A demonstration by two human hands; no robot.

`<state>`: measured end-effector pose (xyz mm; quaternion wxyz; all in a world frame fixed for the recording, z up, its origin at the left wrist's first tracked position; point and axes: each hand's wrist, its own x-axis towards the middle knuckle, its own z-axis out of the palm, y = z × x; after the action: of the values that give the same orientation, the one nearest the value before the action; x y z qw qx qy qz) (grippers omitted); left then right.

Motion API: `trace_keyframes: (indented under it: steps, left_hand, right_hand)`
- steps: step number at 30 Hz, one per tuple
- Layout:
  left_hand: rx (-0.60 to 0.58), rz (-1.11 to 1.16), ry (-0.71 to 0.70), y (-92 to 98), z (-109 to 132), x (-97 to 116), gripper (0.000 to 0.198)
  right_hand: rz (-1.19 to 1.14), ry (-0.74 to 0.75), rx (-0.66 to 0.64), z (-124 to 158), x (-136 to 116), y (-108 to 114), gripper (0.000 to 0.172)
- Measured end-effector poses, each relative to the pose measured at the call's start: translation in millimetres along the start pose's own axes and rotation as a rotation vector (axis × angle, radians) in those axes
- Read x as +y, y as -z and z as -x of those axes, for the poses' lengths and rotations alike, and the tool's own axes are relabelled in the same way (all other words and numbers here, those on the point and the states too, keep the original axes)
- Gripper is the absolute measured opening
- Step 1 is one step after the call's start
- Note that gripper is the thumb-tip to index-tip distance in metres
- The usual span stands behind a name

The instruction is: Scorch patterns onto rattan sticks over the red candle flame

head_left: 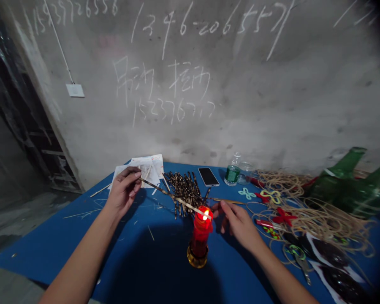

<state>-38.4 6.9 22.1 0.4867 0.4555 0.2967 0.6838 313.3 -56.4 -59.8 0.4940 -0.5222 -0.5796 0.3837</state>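
Observation:
A lit red candle (201,236) in a gold-coloured base stands upright on the blue table. My left hand (125,190) is closed in a pinch on one end of a thin stick (164,191), dark and mottled near the fingers and pale toward the far end. That pale end crosses the flame at the candle's top. Just right of the candle is my right hand (236,221), its fingers loosely bent and apart, with no held thing visible. Behind the stick lies a pile of dark mottled sticks (185,188).
A phone (208,177), a bottle with a green label (232,173) and a glass jar (245,172) stand or lie at the back. Tangled cord (323,223), knotted ornaments (284,216) and green bottles (335,181) crowd the right. Papers (152,162) lie back left.

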Motion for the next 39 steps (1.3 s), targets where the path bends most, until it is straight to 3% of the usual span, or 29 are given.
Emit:
trace_keyframes:
  steps: [39]
  left_hand:
    - [-0.124,-0.021,0.089,-3.0,6.5,-4.0,0.031]
  right_hand:
    - [0.068,-0.005,-0.039,0.2,2.0,1.3,0.059]
